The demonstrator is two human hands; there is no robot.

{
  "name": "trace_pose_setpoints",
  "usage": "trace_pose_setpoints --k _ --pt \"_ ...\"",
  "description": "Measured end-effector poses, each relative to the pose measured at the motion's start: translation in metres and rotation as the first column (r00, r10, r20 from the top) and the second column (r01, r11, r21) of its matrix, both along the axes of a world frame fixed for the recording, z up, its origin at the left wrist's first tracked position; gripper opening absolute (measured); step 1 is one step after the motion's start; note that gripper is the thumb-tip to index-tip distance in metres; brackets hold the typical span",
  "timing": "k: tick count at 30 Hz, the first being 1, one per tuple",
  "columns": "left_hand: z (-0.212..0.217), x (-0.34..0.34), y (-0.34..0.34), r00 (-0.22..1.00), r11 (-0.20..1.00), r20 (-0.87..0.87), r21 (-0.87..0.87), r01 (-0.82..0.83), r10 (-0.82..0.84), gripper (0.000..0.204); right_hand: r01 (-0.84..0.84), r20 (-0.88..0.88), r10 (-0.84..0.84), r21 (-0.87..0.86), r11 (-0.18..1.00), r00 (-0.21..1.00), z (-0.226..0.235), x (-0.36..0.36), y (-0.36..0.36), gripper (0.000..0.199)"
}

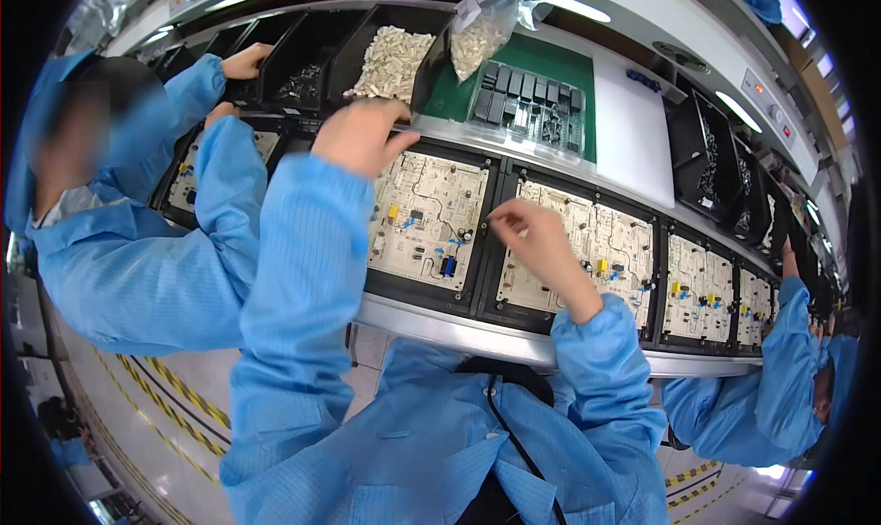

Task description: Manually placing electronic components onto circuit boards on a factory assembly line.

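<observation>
— So where do the worker's hands stand?

— The left hand (361, 135) is up at the front lip of the bin (390, 61) of pale parts, fingers curled loosely; whether it has a part in it cannot be told from this view. The right hand (532, 236) is pinched shut at the fingertips, just over the gap between two boards, and something small seems to sit in the pinch, too small to name.

— And the boards?

— The near board (427, 217) lies in its black carrier straight ahead, with a blue part and a yellow one already on it. The next board (587, 245) lies just to its right, partly under the right hand. More boards run off along the bench (477, 337).

— How should the placing be done well?

— Probably by bringing the pinch down upright over its holes, so the legs go in together and not aslant. Pressing before the legs are lined up would likely bend them.

— Anything in the way?

— A co-worker in a blue sleeve (225, 172) reaches into a neighbouring bin at the left, close to the left hand. It seems wise to pick from the near edge of the pale heap and keep the elbow in. A clear bag (482, 34) of the same pale parts leans just right of the bin, over a green tray (537, 61) of dark parts.
</observation>
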State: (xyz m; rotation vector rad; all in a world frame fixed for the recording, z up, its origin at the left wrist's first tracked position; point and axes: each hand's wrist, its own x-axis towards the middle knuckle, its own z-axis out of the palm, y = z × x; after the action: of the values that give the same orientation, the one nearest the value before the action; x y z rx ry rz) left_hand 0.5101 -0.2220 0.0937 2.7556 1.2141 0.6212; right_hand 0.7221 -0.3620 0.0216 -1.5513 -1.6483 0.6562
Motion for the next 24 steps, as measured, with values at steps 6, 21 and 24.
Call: trace_pose_setpoints --k 6,21,24 --pt "-0.073 -0.069 -0.095 0.943 0.975 0.268 0.053 -0.217 0.196 0.027 0.298 0.384 -0.4 0.299 0.907 0.832 -0.006 0.103 0.076 0.014" --pt "-0.131 -0.091 -0.059 0.835 0.846 0.141 -0.048 -0.531 0.532 0.059 -0.176 0.696 0.018 0.156 0.972 0.718 -0.022 0.018 0.093 0.015" --pt "-0.137 -0.087 -0.031 0.727 0.729 -0.068 0.013 -0.684 0.683 0.071 -0.183 0.724 -0.016 0.196 0.964 0.69 -0.031 0.012 0.094 0.017"
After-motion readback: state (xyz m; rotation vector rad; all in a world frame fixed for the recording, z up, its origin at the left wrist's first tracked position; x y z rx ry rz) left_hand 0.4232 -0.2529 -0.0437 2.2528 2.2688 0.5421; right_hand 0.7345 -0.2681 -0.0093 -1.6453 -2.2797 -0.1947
